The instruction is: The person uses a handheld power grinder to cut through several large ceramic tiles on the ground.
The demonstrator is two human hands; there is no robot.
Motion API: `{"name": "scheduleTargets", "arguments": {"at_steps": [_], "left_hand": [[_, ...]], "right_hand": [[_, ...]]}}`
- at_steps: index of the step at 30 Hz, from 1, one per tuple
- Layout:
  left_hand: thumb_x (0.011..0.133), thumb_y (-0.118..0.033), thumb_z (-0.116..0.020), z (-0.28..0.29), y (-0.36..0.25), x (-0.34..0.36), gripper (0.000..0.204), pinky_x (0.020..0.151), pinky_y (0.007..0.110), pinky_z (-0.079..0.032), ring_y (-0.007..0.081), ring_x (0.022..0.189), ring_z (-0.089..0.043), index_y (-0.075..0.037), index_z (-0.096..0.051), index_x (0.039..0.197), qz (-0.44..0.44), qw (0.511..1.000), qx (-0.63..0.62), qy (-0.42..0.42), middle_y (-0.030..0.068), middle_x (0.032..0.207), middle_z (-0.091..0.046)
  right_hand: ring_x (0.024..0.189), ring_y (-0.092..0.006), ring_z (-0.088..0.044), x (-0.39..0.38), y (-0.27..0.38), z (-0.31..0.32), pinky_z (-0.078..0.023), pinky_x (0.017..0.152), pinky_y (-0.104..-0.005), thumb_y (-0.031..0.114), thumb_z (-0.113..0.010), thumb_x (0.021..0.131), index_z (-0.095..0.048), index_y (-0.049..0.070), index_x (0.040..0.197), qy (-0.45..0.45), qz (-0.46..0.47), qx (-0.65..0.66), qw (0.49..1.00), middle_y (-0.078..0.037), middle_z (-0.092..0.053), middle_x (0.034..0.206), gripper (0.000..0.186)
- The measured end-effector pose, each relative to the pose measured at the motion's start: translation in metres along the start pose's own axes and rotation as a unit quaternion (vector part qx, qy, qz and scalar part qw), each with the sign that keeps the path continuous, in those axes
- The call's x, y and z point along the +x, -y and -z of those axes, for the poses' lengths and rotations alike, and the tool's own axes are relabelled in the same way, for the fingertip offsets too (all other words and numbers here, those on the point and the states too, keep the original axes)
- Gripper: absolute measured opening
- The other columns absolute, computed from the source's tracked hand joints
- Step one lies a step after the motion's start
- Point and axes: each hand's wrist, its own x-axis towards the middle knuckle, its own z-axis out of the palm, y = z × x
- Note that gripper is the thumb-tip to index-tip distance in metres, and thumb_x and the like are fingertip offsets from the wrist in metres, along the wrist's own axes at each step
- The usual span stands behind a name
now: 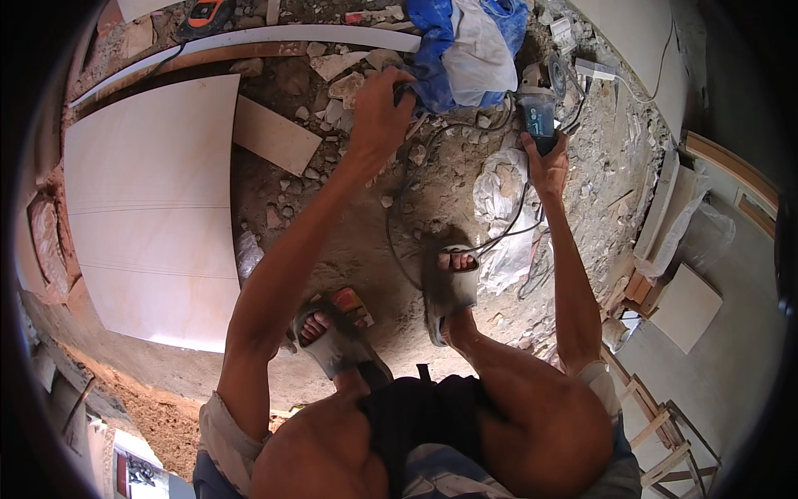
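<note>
My right hand [549, 166] grips the body of an angle grinder [539, 116], its disc pointing away from me at the upper right. Further left, my left hand [384, 112] has its fingers curled at the edge of a crumpled blue and white sack [478, 58]; what they hold is hidden. Dark cords [391, 237] loop over the dusty floor between my arms. A crumpled white plastic sheet [499, 191] lies below the grinder, near my right foot.
A large pale tile [150, 224] and a smaller piece [274, 133] lie left. Rubble [341, 91] and a long strip [266, 33] lie ahead. An orange-and-black tool [204, 18] sits top left. Boards [665, 216] and wooden pieces [665, 441] are at right. I squat in sandals.
</note>
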Motion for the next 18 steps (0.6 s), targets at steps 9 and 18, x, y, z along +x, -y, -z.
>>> {"name": "scheduleTargets", "arguments": {"at_steps": [9,18], "left_hand": [[0.086,-0.015,-0.087,0.001,-0.031,-0.013,0.066,0.097,0.051,-0.048,0.0346,0.12,-0.061,-0.007,-0.056,0.144,-0.07,0.986,0.1,-0.113,0.0163,0.137,-0.058],[0.093,-0.022,-0.078,-0.012,-0.024,-0.128,0.075,0.101,0.056,-0.052,0.0455,0.131,-0.058,-0.005,-0.036,0.153,0.175,0.964,0.084,0.183,0.0282,0.141,-0.051]], "right_hand": [[0.085,-0.0183,-0.07,-0.06,0.072,0.143,-0.062,0.074,-0.0308,0.043,-0.084,0.091,-0.056,-0.006,0.141,0.059,-0.08,0.437,0.894,-0.011,-0.07,0.102,0.075],[0.078,-0.023,-0.058,-0.073,0.239,0.376,-0.055,0.065,-0.0376,0.043,-0.078,0.096,-0.048,-0.005,0.145,0.146,0.192,0.599,0.764,-0.012,-0.06,0.103,0.076]]}}
